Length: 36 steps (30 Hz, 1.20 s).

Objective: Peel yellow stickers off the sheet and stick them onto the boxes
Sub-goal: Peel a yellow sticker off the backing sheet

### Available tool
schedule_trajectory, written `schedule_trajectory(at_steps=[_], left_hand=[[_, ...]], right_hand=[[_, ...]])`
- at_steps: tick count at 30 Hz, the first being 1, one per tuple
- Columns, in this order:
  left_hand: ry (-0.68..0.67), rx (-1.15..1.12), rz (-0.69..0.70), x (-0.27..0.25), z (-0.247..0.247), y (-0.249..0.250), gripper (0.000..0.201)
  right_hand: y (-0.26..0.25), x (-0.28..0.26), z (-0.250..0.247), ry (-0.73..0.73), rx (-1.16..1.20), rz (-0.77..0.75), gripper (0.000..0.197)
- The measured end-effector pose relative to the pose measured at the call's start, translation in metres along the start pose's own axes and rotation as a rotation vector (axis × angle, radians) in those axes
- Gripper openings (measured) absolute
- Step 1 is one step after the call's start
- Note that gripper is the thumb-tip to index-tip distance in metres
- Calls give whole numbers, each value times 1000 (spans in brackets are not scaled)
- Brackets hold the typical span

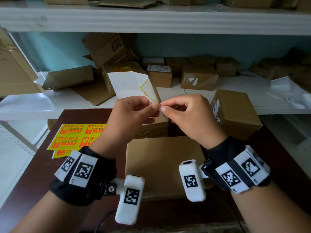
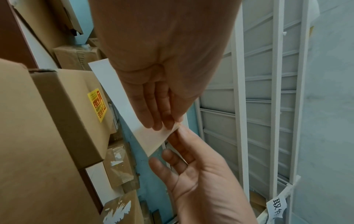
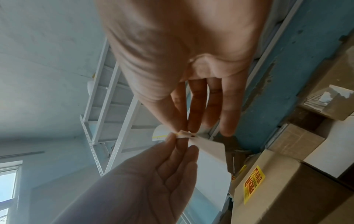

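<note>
I hold a white-backed sticker strip [image 1: 129,83] with a yellow edge up in front of me, back side toward me. My left hand [image 1: 154,108] pinches its lower right part. My right hand [image 1: 162,106] pinches the strip's corner [image 3: 182,133] between thumb and forefinger, right against the left fingertips. The left wrist view shows the strip [image 2: 118,97] lying across my left fingers [image 2: 157,109]. A sheet of yellow stickers [image 1: 75,137] lies on the dark table to the left. A flat brown box [image 1: 161,158] lies below my wrists, and another box [image 1: 156,126] sits under my hands.
A brown box [image 1: 235,113] stands at the right on the table's [image 1: 55,162] far corner. The white shelf [image 1: 50,101] behind holds several cardboard boxes, one [image 1: 122,69] with a yellow sticker on it. A second shelf board [image 1: 151,19] runs overhead.
</note>
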<state>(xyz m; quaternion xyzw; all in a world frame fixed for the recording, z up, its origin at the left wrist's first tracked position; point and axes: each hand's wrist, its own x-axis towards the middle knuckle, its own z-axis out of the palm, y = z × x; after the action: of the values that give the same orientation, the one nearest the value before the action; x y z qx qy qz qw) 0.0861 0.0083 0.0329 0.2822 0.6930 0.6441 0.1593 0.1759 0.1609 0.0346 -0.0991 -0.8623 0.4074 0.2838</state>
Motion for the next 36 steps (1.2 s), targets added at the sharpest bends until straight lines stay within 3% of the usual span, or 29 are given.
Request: schedule_trajectory(at_steps=[9, 12, 27, 36], left_hand=[[9, 129, 46, -1, 1, 0, 14], [12, 146, 47, -1, 1, -1, 15], [-44, 58, -33, -3, 3, 1, 14], [-49, 71, -24, 0, 2, -2, 11]], right_hand=[[0, 0, -1, -40, 28, 35, 8], [-1, 0, -2, -45, 19, 29, 15], [-1, 0, 2, -45, -21, 44, 5], [-4, -1, 1, -59, -21, 34, 15]])
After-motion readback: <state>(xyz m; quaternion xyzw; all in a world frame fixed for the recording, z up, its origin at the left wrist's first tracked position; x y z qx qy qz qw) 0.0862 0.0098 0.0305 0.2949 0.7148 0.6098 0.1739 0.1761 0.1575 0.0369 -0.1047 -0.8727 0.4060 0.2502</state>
